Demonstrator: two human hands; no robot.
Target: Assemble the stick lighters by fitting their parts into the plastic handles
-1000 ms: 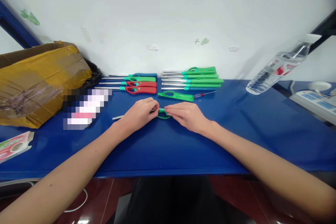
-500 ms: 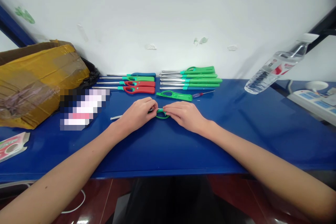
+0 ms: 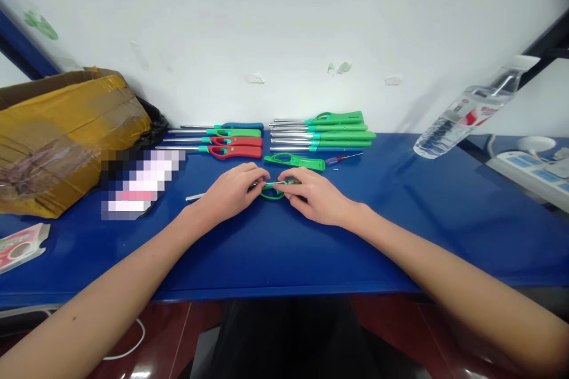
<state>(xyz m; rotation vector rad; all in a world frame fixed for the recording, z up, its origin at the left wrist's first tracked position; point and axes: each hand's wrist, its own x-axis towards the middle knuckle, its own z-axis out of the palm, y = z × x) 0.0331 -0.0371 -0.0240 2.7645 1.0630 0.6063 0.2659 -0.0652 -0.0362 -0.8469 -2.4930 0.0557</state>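
A green long-nosed gas lighter [image 3: 272, 193] lies between my hands near the middle of the table, its metal tube poking out to the left beneath my wrist. My left hand [image 3: 237, 186] is closed on its neck, thumb and fingers pinched. My right hand [image 3: 311, 192] grips the handle end with bent fingers, which hide much of it. Just beyond my hands rests a loose green handle shell [image 3: 296, 161]. Beside that shell is a small screwdriver [image 3: 342, 159] with a purple-red handle.
Assembled lighters [image 3: 235, 152] lie in a row at the back, with a stack of green ones [image 3: 342, 136] to their right. A taped cardboard box [image 3: 66, 142] stands left. On the right are a tilted water bottle [image 3: 466, 112] and a white device [image 3: 533, 174].
My fingers have shifted slightly on the lighter. The right fingers have lifted and spread a little, showing more of the handle's inside. Other things stay put.
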